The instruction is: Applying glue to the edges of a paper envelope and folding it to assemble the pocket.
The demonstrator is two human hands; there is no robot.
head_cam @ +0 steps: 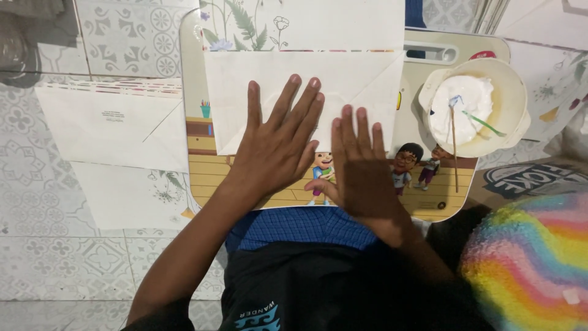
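Lap tray [195, 122], hands [318, 159] flat on envelope [245, 86]

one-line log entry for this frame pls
left hand: flat on white paper envelope | right hand: flat on envelope's lower edge | base: cartoon-printed lap tray | nearby: cream bowl of white paste, sticks in it

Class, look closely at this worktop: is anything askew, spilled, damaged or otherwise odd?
Nothing is spilled or damaged. Both hands, left hand and right hand, press flat on the white envelope. The only oddity: the paste bowl overhangs the lap desk edge, with sticks left in it.
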